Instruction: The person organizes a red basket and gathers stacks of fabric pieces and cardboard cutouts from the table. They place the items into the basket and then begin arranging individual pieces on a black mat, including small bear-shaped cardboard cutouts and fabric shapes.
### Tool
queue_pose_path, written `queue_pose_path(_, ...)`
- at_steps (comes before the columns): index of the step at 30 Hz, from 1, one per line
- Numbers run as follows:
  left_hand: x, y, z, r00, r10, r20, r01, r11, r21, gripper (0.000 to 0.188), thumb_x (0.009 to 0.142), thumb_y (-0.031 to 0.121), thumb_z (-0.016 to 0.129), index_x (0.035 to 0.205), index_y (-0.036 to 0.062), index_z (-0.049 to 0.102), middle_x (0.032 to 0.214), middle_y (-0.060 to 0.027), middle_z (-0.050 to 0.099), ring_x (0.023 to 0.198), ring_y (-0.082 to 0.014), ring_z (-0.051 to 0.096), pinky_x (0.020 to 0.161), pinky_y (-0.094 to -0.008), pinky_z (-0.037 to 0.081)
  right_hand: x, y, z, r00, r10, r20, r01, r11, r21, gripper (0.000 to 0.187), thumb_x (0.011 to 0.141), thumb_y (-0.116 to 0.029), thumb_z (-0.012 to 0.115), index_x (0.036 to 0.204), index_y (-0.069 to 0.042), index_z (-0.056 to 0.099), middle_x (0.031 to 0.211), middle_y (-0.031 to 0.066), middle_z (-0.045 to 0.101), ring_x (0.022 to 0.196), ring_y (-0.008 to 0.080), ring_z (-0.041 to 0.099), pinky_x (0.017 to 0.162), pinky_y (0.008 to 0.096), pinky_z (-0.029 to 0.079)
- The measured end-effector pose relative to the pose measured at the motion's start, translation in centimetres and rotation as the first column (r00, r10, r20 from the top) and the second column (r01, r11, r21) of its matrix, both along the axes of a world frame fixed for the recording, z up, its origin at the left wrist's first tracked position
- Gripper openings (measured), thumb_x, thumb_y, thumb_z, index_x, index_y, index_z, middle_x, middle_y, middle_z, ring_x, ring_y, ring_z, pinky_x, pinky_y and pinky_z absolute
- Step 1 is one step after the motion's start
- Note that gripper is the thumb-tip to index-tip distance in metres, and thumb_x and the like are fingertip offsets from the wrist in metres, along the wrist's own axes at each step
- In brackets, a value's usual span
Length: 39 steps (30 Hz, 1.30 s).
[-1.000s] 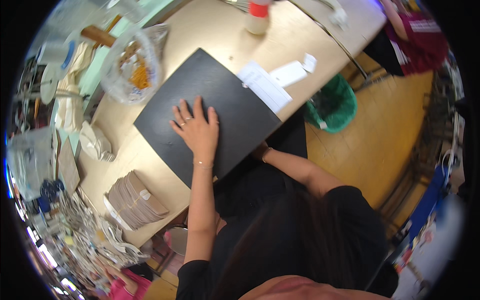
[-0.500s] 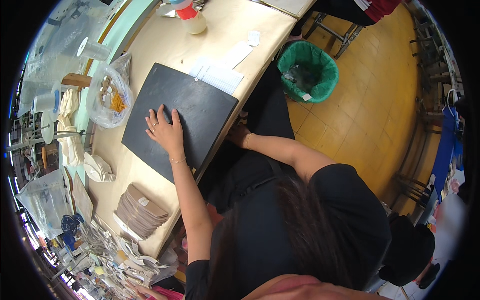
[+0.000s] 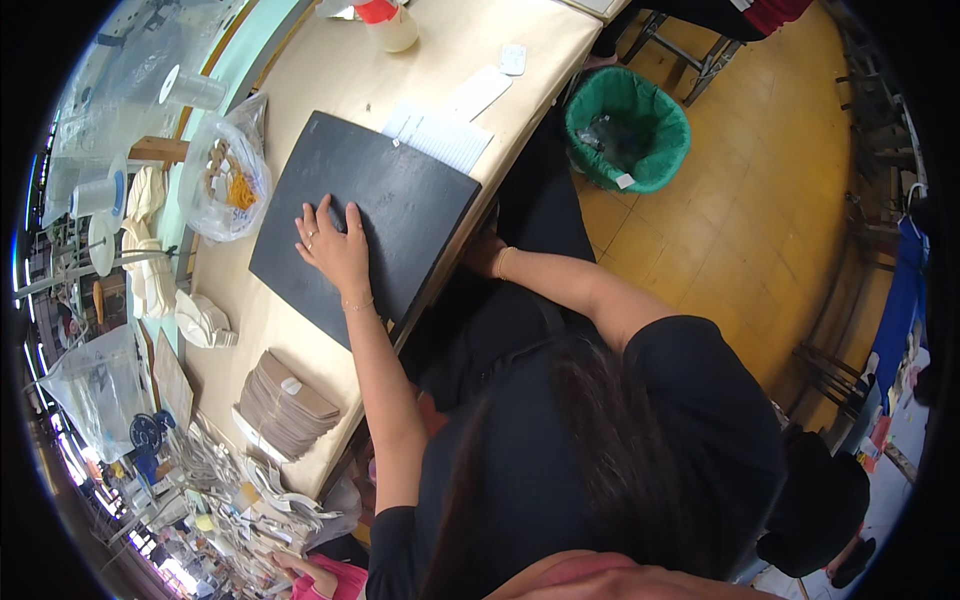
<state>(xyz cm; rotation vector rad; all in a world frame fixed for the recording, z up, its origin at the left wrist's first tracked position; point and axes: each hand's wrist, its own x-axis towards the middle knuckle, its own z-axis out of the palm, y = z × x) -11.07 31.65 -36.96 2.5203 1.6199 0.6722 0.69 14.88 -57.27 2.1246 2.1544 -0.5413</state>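
Note:
My left hand [image 3: 338, 252] lies flat on a large black mat [image 3: 385, 190], palm down with the fingers spread. A small dark piece [image 3: 338, 219] shows between its thumb and forefinger, hard to make out against the mat. My right hand [image 3: 484, 251] is down by the table's near edge, close to my lap. Its fingers are hidden in shadow below the edge, so what they do cannot be seen. Partly under the mat's far right corner is a sheet of lined paper [image 3: 440, 135].
Left of the mat stand a plastic bag [image 3: 225, 190] with orange bits, a white bundle [image 3: 203, 320] and a stack of brown pieces [image 3: 287, 405]. A bottle [image 3: 392, 30] is at the far end. A green-lined bin [image 3: 640, 130] stands on the floor to the right.
The whole view has shifted slightly, with the table items sitting a little higher and further right. My left hand stays on the mat. More of a pink-clad person shows at lower left.

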Motion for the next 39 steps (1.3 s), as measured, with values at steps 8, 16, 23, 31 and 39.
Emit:
queue_pose_path(8,0.1,0.4,0.1,0.999,0.026,-0.035,-0.025,1.000,0.012,0.047,0.091,0.046,0.059,0.129,0.0194,0.061,0.146,-0.0112,0.048,0.140,-0.0307,0.037,0.113,-0.0568,0.021,0.7,0.1,0.6,0.997,0.035,-0.062,-0.038,0.999,-0.039,0.028,0.092,-0.021,0.052,0.111,-0.016,0.071,0.118,0.0051,0.067,0.116,0.0268,0.061,0.095,0.0420,0.047)
queue_pose_path(16,-0.1,0.7,-0.2,1.000,-0.011,0.003,0.011,1.000,0.013,0.047,0.091,0.046,0.059,0.128,0.0180,0.061,0.145,-0.0126,0.049,0.140,-0.0327,0.038,0.112,-0.0587,0.023,6.0,-1.5,4.6,0.870,-0.341,-0.357,0.413,0.899,0.146,0.021,0.088,-0.023,0.056,0.095,-0.009,0.070,0.094,0.0159,0.070,0.086,0.0357,0.069,0.074,0.0447,0.055)
queue_pose_path(23,0.0,0.9,-0.7,0.999,0.014,0.034,-0.016,0.998,0.068,0.045,0.088,0.042,0.060,0.124,0.0150,0.064,0.143,-0.0118,0.052,0.139,-0.0329,0.039,0.113,-0.0594,0.022,18.3,-2.2,14.8,-0.111,-0.144,-0.983,0.988,0.093,-0.125,0.049,0.097,-0.041,0.056,0.130,-0.009,0.038,0.120,0.0101,0.053,0.098,0.0201,0.061,0.079,0.0348,0.052)
queue_pose_path(31,0.0,-0.1,-0.1,0.991,0.054,0.121,-0.063,0.996,0.068,0.041,0.088,0.035,0.062,0.120,0.0099,0.065,0.139,-0.0130,0.054,0.137,-0.0330,0.041,0.113,-0.0594,0.023,19.8,6.6,17.0,0.102,-0.460,-0.882,0.976,0.220,-0.002,0.081,0.093,-0.049,0.059,0.151,-0.004,0.024,0.148,0.0402,-0.015,0.145,0.0489,0.002,0.117,0.0398,0.021)
queue_pose_path(39,0.0,-0.1,-0.7,0.987,0.061,0.147,-0.073,0.994,0.080,0.039,0.088,0.035,0.061,0.121,0.0139,0.065,0.140,-0.0117,0.054,0.138,-0.0309,0.040,0.115,-0.0569,0.020,20.6,5.8,18.2,0.245,-0.647,-0.722,0.919,0.392,-0.039,0.102,0.085,-0.050,0.071,0.155,-0.007,0.010,0.149,0.0403,-0.016,0.142,0.0404,0.021,0.114,0.0375,0.028)
